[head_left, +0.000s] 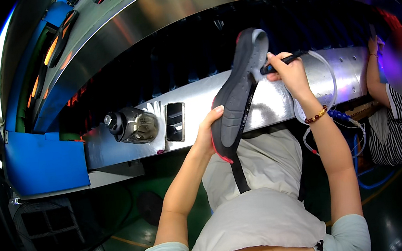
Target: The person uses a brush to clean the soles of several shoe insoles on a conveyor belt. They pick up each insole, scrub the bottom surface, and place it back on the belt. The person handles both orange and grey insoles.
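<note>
A black and grey shoe sole (pixel 231 109) with a red edge is held up at a slant above the metal bench. Its lower end is gripped by my left hand (pixel 208 130), the thumb lying on the upper face. My right hand (pixel 288 73) closes around a black pen-like tool (pixel 295 57), which has a pale hose (pixel 329 68) running from its back end. The tool's tip is at the sole's right side near the far end; whether it touches, I cannot tell.
On the bench (pixel 192 95) to the left are a dark bottle (pixel 134 126), white gloves (pixel 159 125) and a phone (pixel 175 122). Beyond rises a curved metal machine edge (pixel 116 33), with soles (pixel 55 45) on its belt. A co-worker (pixel 394 125) is at the right.
</note>
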Available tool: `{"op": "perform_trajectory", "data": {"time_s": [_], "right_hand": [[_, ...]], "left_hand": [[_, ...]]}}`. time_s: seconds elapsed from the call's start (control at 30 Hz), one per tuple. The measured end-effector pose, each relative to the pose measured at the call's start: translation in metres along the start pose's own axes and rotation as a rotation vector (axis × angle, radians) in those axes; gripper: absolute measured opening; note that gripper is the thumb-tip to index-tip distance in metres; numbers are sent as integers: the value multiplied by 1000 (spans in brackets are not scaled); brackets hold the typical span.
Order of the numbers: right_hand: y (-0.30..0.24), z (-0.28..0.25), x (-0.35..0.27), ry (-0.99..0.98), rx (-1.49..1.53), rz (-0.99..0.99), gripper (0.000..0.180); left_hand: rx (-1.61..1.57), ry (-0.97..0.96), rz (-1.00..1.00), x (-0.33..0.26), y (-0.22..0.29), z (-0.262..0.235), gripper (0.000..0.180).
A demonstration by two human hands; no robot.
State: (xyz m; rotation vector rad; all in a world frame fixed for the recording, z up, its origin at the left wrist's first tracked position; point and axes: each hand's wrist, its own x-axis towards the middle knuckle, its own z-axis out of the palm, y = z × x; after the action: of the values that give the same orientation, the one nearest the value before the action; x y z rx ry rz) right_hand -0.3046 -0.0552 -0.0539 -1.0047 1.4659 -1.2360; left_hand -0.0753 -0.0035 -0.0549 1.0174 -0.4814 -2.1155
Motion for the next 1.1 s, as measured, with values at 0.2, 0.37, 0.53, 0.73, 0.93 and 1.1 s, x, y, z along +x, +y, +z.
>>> {"op": "perform_trajectory", "data": {"time_s": [0.2,0.37,0.53,0.73,0.93,1.1], "right_hand": [[51,24,-13,72,-79,-393,35],[44,52,-50,84,-453,-696,43],[39,60,-67,45,-438,-705,44],[28,48,-92,-164,-292,-621,37],[23,-18,-93,-533,604,171,29],[31,-29,-88,-319,885,177,35]], "left_hand": [[-232,-56,-41,3,-7,9,42],[-172,-20,-32,10,-13,9,43],[-167,2,-6,10,-10,10,42],[-164,44,-26,14,3,-2,43],[-217,12,-1,-2,10,-14,49],[-290,-24,-9,0,2,-19,52]]}}
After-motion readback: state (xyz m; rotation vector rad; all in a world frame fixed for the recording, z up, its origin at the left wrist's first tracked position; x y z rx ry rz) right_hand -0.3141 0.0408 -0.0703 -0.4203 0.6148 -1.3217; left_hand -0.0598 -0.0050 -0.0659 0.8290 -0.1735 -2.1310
